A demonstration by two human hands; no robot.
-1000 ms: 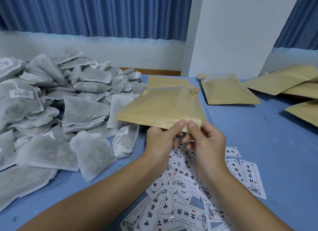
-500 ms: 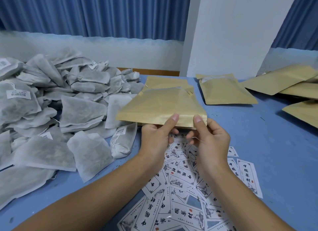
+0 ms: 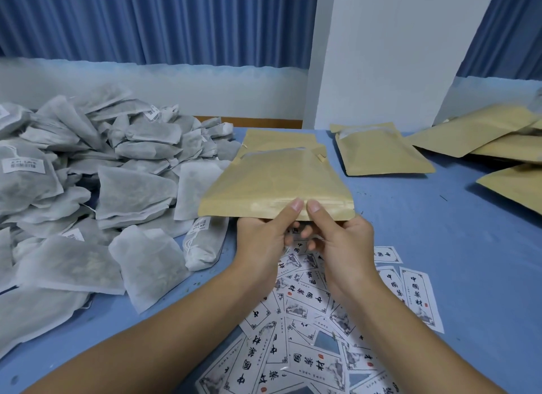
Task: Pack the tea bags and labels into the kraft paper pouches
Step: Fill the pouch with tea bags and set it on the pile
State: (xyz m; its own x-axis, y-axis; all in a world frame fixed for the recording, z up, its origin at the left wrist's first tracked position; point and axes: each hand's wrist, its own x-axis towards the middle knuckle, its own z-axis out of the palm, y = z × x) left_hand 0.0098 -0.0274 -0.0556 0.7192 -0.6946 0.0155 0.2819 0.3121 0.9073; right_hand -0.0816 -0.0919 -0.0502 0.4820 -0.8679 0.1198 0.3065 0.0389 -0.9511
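Both hands, left (image 3: 264, 238) and right (image 3: 340, 241), pinch the kraft pouch's (image 3: 275, 185) near edge, thumbs on top

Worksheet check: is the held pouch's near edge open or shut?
Shut: pouch edge lies flat, pinched by left hand and right hand.

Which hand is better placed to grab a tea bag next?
Likely left. The left hand and right hand both pinch the near edge of the tan kraft paper pouch, but the heap of white mesh tea bags lies beside the left; the right must cross over.
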